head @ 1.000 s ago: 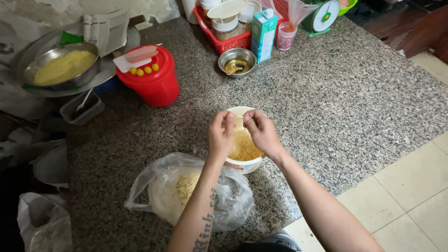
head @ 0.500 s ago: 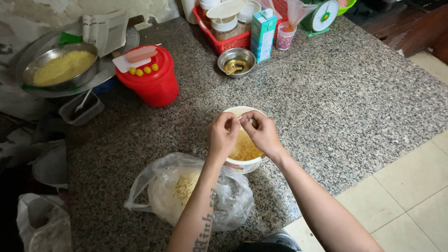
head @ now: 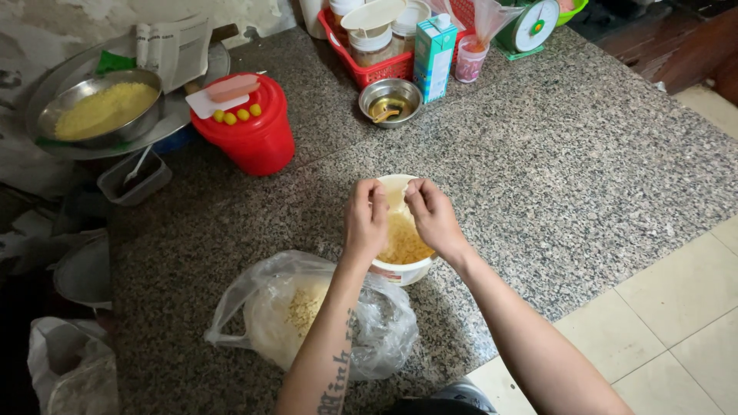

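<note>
My left hand (head: 366, 221) and right hand (head: 433, 215) pinch a pale scrap together over the white bowl (head: 401, 270) of yellow grains, on the speckled granite counter (head: 553, 169) beside tiled floor (head: 676, 323).

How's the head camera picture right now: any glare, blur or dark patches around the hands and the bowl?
Head view: soft, even light with no hard shadows; the left hand, right hand and white bowl read sharp. Mild glare on the clear plastic bag and the small steel bowl. The lower left corner falls dark, and straight edges bow slightly toward the frame's borders.
</note>
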